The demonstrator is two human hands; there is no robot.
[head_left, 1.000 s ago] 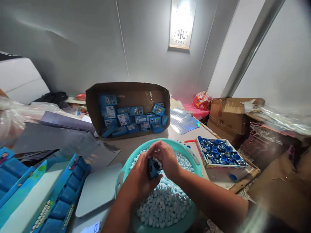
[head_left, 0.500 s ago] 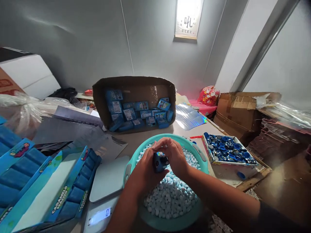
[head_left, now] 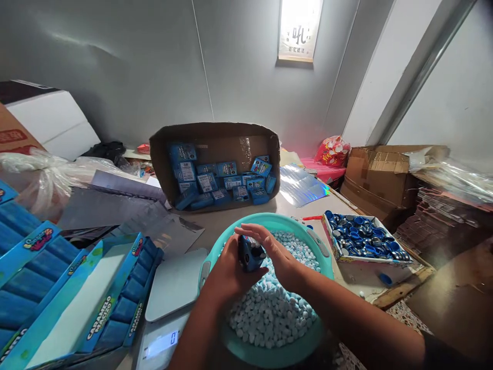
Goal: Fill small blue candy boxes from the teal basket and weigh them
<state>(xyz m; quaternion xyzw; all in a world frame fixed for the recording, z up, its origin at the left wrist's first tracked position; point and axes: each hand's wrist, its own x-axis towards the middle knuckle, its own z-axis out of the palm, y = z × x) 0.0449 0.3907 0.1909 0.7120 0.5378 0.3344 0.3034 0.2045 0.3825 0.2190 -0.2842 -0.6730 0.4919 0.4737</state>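
My left hand (head_left: 231, 270) is wrapped round a small dark blue container (head_left: 250, 254), its open end tilted toward the right. My right hand (head_left: 279, 257) has its fingers stretched out and lies against the container's upper side. Both are above a teal basin (head_left: 323, 262) heaped with small white and pale blue pieces (head_left: 265, 313). Some pale pieces show at the container's opening, close to my right palm. Left of the basin lies a white scale (head_left: 173, 285) with a lit display.
Blue display trays (head_left: 115, 303) stand at the left. Behind the basin, a cardboard box (head_left: 215, 144) holds several blue packets. A shallow box (head_left: 335, 246) of blue caps is on the right, with one loose cap (head_left: 385, 279) beside it.
My right hand has opened out flatter, and the container shows more between the hands. The view has shifted slightly.
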